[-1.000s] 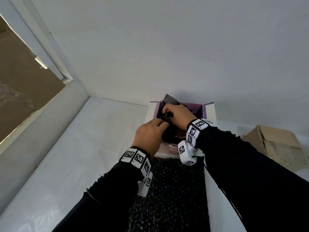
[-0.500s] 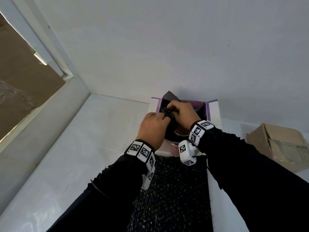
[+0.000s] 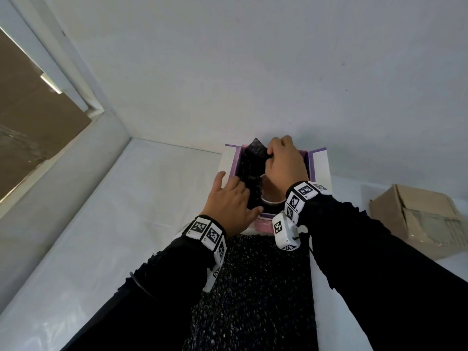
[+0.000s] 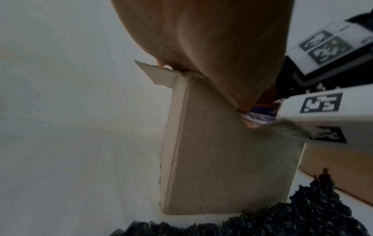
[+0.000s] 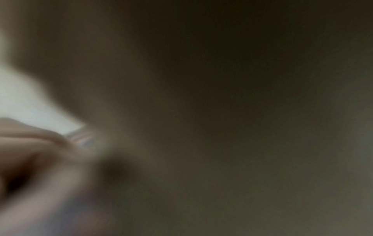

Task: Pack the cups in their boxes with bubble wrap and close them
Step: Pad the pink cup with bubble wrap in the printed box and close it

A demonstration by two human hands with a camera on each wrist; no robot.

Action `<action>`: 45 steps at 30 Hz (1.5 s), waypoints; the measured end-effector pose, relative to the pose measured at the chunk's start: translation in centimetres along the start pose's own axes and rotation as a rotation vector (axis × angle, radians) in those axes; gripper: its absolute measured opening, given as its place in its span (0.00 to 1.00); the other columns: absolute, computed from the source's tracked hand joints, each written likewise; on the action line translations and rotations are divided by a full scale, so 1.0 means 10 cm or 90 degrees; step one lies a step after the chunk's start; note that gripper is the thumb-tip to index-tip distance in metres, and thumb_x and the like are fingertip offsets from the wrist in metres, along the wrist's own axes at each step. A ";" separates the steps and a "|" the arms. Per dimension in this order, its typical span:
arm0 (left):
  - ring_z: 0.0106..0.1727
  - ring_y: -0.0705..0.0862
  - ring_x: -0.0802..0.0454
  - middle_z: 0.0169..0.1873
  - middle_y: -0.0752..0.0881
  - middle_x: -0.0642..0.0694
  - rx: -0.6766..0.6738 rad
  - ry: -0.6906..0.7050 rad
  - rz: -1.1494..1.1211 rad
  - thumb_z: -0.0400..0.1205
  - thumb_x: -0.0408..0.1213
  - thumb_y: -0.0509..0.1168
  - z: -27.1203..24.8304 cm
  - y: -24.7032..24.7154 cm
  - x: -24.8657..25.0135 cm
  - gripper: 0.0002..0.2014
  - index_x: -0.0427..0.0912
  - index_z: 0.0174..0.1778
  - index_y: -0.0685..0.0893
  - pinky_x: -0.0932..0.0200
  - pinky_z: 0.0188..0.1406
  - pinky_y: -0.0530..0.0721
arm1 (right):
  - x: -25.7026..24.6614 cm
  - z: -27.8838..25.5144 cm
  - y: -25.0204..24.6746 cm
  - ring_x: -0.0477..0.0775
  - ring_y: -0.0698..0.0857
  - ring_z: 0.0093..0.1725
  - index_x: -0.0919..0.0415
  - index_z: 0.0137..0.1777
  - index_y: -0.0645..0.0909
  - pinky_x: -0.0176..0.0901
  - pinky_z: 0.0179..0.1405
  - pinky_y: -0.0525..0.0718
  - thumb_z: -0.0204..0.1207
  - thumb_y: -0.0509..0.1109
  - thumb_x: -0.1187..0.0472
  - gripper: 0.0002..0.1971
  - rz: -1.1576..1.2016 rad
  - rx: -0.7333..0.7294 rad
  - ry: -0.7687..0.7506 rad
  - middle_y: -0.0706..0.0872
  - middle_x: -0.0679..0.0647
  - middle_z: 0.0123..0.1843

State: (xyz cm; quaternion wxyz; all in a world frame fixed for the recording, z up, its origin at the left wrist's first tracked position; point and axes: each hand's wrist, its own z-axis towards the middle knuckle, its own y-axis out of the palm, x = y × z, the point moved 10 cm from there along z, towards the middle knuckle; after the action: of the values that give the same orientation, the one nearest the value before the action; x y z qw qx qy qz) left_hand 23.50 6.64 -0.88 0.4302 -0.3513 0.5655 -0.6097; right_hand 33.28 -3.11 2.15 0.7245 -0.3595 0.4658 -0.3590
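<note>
Mostly hidden cup (image 3: 270, 189) in box (image 3: 319, 165); L hand (image 3: 229, 202) fingers spread flat, R hand (image 3: 285, 163) fingers pinching bubble wrap (image 3: 253, 171).

The left hand (image 3: 229, 202) has let go of the bubble wrap (image 3: 253, 171), fingers spread.

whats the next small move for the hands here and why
Probably the right hand pushes the black bubble wrap it pinches down beside the cup, since wrap pokes above the open box. The left hand, fingers spread, rests at the box's near left edge.
</note>
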 end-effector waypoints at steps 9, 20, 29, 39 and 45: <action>0.69 0.70 0.47 0.60 0.80 0.47 0.003 -0.027 0.016 0.80 0.62 0.45 0.00 0.03 -0.01 0.31 0.44 0.59 0.84 0.34 0.78 0.47 | 0.08 -0.05 0.14 0.66 0.84 0.44 0.61 0.55 0.79 0.56 0.47 0.83 0.74 0.64 0.72 0.12 0.055 -0.028 0.068 0.77 0.60 0.59; 0.78 0.66 0.48 0.48 0.88 0.51 -0.020 -0.053 0.028 0.81 0.61 0.44 0.00 0.07 -0.05 0.30 0.45 0.54 0.85 0.29 0.77 0.39 | -0.20 -0.17 0.55 0.57 0.80 0.66 0.44 0.72 0.75 0.56 0.67 0.72 0.73 0.63 0.59 0.26 -0.083 -0.303 -0.130 0.85 0.50 0.66; 0.54 0.79 0.45 0.44 0.82 0.47 0.100 0.015 0.015 0.82 0.60 0.54 -0.12 -0.11 0.03 0.24 0.43 0.43 0.84 0.41 0.72 0.63 | -0.13 -0.21 0.42 0.59 0.74 0.66 0.50 0.63 0.79 0.56 0.62 0.70 0.71 0.65 0.67 0.21 -0.053 -0.272 -0.106 0.77 0.53 0.66; 0.71 0.68 0.45 0.57 0.80 0.47 -0.048 0.021 0.089 0.75 0.73 0.47 -0.15 -0.01 0.04 0.36 0.47 0.47 0.88 0.31 0.79 0.42 | -0.25 -0.48 0.30 0.56 0.68 0.67 0.49 0.64 0.79 0.56 0.65 0.67 0.77 0.66 0.58 0.16 -0.068 -0.257 -0.180 0.83 0.46 0.64; 0.71 0.73 0.40 0.42 0.85 0.50 0.020 0.003 0.032 0.78 0.63 0.56 -0.31 -0.05 -0.01 0.23 0.46 0.45 0.80 0.30 0.78 0.50 | -0.35 -0.63 0.23 0.55 0.67 0.70 0.45 0.55 0.87 0.55 0.65 0.65 0.79 0.68 0.59 0.11 -0.107 -0.268 -0.253 0.84 0.36 0.61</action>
State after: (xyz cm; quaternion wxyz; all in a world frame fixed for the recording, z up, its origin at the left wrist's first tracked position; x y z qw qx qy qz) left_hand 20.66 7.96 -0.69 0.4491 -0.3288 0.5657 -0.6084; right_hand 26.75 -0.18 -0.33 0.6786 -0.6025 0.3478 -0.2357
